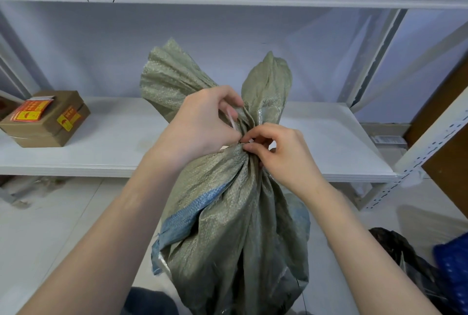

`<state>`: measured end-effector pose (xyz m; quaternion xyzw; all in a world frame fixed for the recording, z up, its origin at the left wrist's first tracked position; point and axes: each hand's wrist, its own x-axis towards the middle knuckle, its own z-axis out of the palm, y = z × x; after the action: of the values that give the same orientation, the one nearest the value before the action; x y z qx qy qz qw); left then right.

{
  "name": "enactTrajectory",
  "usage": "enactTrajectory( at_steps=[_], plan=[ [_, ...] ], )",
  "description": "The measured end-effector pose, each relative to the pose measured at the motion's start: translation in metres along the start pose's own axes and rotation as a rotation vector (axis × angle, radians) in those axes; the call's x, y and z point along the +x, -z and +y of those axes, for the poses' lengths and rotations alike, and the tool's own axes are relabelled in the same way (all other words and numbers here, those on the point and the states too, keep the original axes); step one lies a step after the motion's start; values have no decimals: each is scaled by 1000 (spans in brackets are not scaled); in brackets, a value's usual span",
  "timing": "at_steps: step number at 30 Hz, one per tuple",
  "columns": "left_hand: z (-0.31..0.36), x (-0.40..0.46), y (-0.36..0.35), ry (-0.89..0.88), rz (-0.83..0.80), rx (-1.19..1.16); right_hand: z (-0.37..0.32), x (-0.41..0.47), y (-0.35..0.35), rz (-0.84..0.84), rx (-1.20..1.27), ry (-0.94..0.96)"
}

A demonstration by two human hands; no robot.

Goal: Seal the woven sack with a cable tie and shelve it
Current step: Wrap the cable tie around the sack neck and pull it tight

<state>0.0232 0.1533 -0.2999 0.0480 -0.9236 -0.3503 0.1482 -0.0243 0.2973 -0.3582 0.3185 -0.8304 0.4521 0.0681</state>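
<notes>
Sack (228, 213): green woven, upright on the floor before the shelf (101, 152). My left hand (200, 124) and right hand (281, 155), close together, pinch the white cable tie (231, 119) at its gathered neck.

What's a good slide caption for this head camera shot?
Both hands cinch a cable tie around the woven sack neck.

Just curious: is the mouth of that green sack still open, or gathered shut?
Gathered shut. The woven sack is bunched into a tight neck between both hands, its top flaring above. Whether the cable tie is locked, I cannot tell.
</notes>
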Motion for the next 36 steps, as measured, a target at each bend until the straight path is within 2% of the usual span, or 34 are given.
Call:
enactTrajectory(
  at_steps=[4,11,16,23,36],
  plan=[
    [-4,-3,-6,11,-37,-286,1,0,3,27,76,-47],
    [-16,-6,-21,-20,-61,-583,2,-3,1,56,270,-139],
    [-22,-6,-23,-100,-39,-637,0,-5,4,32,458,-182],
    [-27,-5,-22,-86,-1,-680,0,-3,7,60,687,-204],
    [-29,-5,-26,-59,-110,-700,7,-4,9,79,873,-205]
  ],
)
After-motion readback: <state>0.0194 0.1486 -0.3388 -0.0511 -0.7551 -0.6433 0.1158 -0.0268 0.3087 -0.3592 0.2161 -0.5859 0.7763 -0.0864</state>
